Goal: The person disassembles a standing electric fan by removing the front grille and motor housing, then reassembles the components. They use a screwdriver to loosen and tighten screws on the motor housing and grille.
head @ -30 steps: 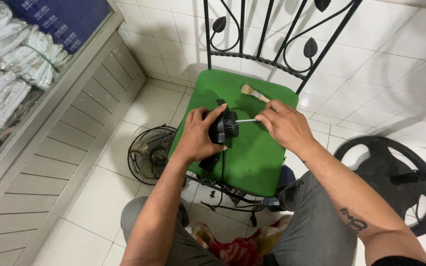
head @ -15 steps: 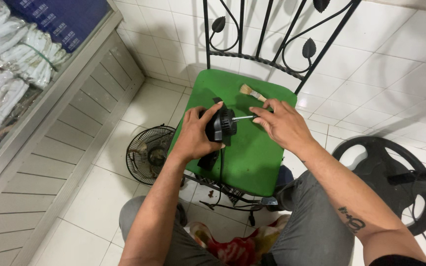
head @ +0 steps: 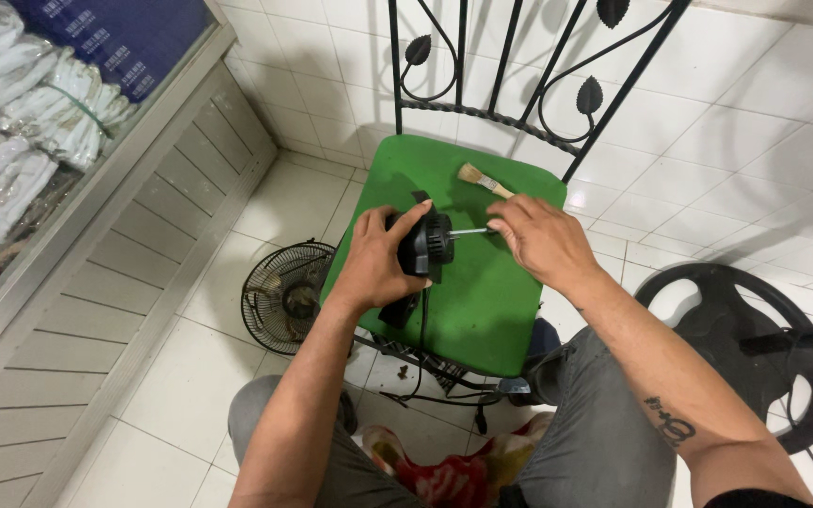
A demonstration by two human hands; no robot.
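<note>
A wire fan guard (head: 286,296) lies on the floor tiles, down and to the left of the left hand (head: 375,263). That hand wraps its fingers closed around the black fan motor (head: 422,246), pressing it onto the green chair seat (head: 482,310) so it stays steady, with the metal shaft (head: 468,230) pointing sideways toward the right hand (head: 540,240). The right fingertips pinch shut on the shaft's end, seemingly to turn or test it. A small paintbrush (head: 484,182) rests just beyond those fingers, within easy reach. A black fan base (head: 750,343) sits on the floor farther right.
</note>
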